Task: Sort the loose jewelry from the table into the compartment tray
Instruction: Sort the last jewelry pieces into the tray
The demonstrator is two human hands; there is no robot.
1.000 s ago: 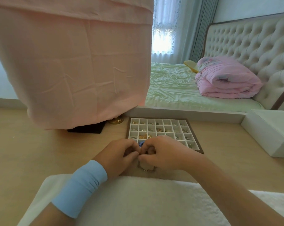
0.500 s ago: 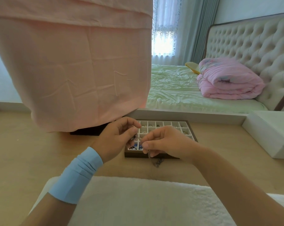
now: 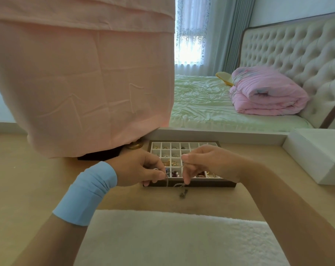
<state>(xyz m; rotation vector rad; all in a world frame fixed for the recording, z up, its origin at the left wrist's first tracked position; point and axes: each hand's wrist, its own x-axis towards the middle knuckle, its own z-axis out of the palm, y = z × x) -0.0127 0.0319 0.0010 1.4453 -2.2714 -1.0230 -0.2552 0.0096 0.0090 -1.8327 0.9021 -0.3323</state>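
A dark-framed compartment tray [image 3: 189,184] with white cells stands on the wooden table; several cells hold gold and coloured jewelry. Both hands hover over its near edge. My left hand [image 3: 139,167], with a blue wrist wrap, pinches one end of a thin chain [image 3: 179,186]. My right hand [image 3: 207,164] pinches the chain's other part. The chain sags between them, and a small dark pendant [image 3: 183,194] dangles in front of the tray's near wall. My right hand hides the tray's right cells.
A pink cloth [image 3: 82,77] hangs over something at the left, above a black base [image 3: 99,155] and a brass foot [image 3: 135,145]. A white box [image 3: 316,152] sits at the right. A white fluffy mat [image 3: 172,237] lies near me. A bed is behind the table.
Both hands rose from the table in front of the tray and moved over its near edge, lifting the chain. They have drawn apart, stretching the chain between them.
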